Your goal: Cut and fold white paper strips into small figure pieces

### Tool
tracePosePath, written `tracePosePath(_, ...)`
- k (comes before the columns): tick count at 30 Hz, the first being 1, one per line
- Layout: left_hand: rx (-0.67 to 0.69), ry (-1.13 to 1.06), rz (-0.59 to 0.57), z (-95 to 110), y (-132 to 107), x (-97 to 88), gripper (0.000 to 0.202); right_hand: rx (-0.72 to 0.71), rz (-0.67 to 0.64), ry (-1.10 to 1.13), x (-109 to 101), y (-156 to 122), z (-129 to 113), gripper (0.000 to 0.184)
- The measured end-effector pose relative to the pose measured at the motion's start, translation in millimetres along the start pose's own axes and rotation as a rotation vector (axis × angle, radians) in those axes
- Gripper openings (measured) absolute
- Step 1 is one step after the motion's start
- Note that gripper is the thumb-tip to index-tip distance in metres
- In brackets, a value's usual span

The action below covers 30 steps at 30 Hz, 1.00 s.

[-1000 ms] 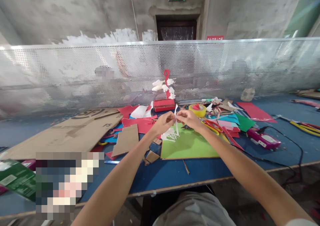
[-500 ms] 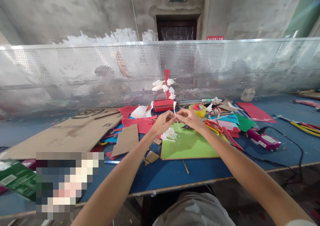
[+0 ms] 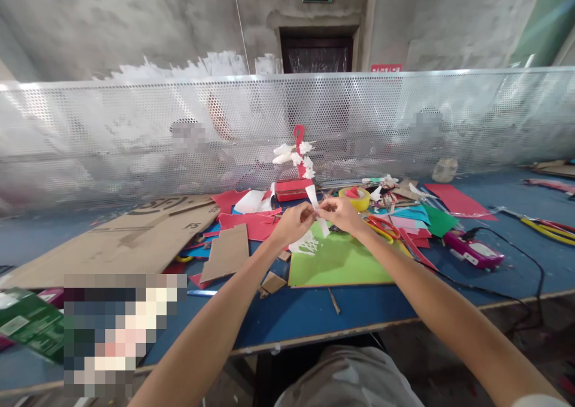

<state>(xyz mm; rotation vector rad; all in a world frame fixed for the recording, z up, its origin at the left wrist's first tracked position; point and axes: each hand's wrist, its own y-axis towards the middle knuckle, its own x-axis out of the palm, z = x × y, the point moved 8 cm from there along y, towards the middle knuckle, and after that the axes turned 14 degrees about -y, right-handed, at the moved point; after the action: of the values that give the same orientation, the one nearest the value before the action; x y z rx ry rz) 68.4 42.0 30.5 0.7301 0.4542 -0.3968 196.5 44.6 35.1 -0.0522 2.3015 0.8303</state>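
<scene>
Hands (image 3: 317,216) together, fingers pinching white paper strip (image 3: 317,207)

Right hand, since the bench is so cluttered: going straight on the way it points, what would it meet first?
Likely the left hand: the right hand points toward it, both pinching the white paper strip between them. Depth is unclear.

A single head-worn camera looks forward and down over the blue table (image 3: 314,317), near enough that both forearms fill the lower frame; a perforated metal screen (image 3: 135,125) crosses mid-frame.
</scene>
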Motion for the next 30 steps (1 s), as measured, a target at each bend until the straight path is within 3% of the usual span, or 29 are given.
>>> tracePosePath(6,-0.006,0.006,0.021,-2.6,0.5,-1.1,0.014,-0.012,-0.001,-0.006,3.2,0.8,3.8,0.017)
tracePosePath(18,-0.046,-0.214,0.052,-9.4,2.5,-4.5,0.015,0.147,-0.026,0.135,4.3,-2.0,4.3,0.014)
tracePosePath(30,-0.059,-0.313,0.020,-7.0,1.9,-2.7,0.023,0.136,-0.063,0.200,8.0,-2.9,5.5,0.018)
